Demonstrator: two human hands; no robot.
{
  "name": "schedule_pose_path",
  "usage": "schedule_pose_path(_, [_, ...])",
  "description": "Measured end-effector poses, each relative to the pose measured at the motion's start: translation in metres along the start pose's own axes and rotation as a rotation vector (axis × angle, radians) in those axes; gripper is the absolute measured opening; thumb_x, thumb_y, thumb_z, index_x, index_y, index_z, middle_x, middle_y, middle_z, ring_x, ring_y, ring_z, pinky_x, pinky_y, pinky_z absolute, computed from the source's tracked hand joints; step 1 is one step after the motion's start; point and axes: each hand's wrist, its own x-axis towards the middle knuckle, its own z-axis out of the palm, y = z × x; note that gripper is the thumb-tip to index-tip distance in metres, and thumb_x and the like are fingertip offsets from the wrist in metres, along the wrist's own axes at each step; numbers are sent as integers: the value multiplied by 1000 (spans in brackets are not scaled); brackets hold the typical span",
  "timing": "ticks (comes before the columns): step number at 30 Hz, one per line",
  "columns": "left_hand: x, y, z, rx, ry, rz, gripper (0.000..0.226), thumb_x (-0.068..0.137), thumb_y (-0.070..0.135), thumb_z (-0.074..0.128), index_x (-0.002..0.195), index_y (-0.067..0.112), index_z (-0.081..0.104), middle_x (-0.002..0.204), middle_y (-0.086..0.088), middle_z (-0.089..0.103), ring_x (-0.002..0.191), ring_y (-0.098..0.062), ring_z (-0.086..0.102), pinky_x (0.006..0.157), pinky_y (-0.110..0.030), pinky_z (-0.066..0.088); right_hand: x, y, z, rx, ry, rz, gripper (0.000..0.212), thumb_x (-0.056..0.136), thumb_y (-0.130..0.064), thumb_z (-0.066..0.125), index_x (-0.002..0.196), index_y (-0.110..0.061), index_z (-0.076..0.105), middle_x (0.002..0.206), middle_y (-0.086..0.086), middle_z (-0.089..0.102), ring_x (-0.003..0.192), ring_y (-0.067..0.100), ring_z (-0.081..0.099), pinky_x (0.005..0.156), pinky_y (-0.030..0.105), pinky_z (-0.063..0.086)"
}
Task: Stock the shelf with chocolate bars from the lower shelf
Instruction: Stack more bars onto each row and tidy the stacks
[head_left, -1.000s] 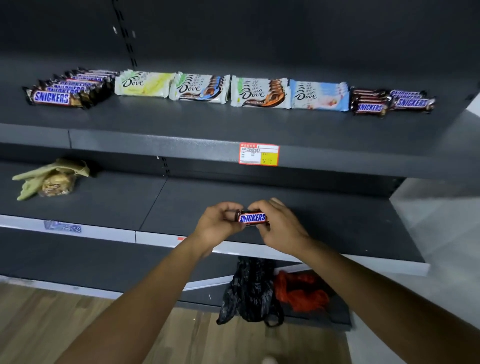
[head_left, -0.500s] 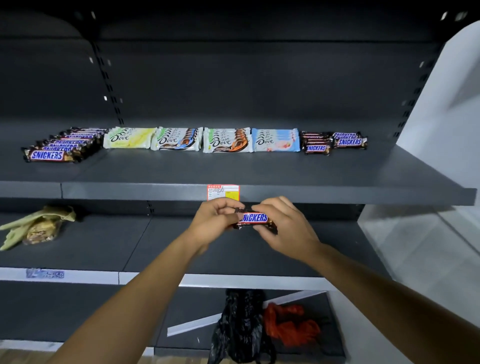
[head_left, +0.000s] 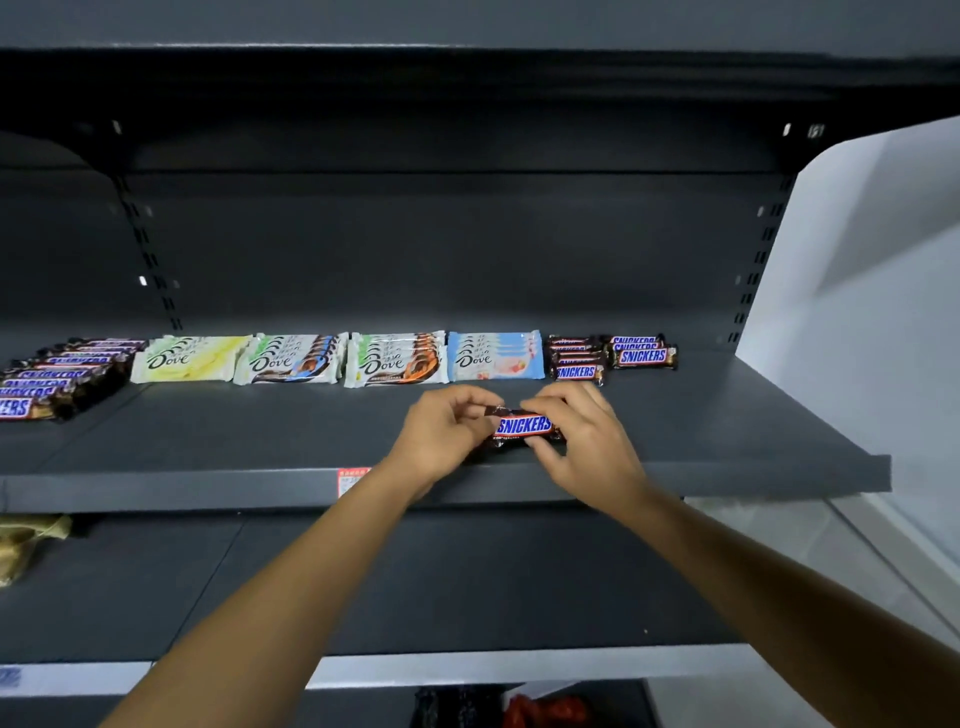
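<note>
1. Nearest, under both forearms, the lower shelf (head_left: 467, 582) is dark grey with a pale front strip.
2. The left hand (head_left: 447, 436) and right hand (head_left: 582, 441) pinch the Snickers bar (head_left: 522, 426) by its ends, fingers (head_left: 558, 402) curled round it, over the upper shelf (head_left: 208, 488).
3. Best keep it level, label up, and lay it squarely before the Snickers stack (head_left: 576, 366) just beyond the right fingers.
4. Left of the fingers, farther back, lie Dove bars (head_left: 395, 361); a white wall (head_left: 883, 260) stands far right.
</note>
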Motion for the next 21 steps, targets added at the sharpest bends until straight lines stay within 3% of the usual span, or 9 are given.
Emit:
schedule_pose_path(7, [49, 4, 37, 190, 57, 34, 16, 81, 5, 68, 79, 21, 67, 72, 0, 70, 67, -9, 61, 74, -23, 48, 16, 50, -8, -32, -147, 133, 35, 73, -17, 76, 106, -13, 66, 102, 4, 59, 92, 24, 57, 82, 36, 50])
schedule_pose_path(11, [66, 2, 55, 323, 69, 25, 15, 82, 10, 68, 76, 23, 65, 67, 9, 65, 66, -7, 59, 70, -21, 47, 18, 71, -9, -58, -218, 171, 37, 76, -11, 74, 111, -8, 65, 108, 6, 58, 99, 24, 56, 87, 28, 43])
schedule_pose_path(21, [115, -3, 77, 420, 48, 39, 13, 83, 17, 66, 73, 25, 64, 66, 10, 63, 69, -9, 58, 70, -21, 47, 34, 105, 3, -57, -221, 354, 35, 78, 1, 63, 111, -11, 65, 114, 6, 54, 100, 21, 56, 85, 23, 42])
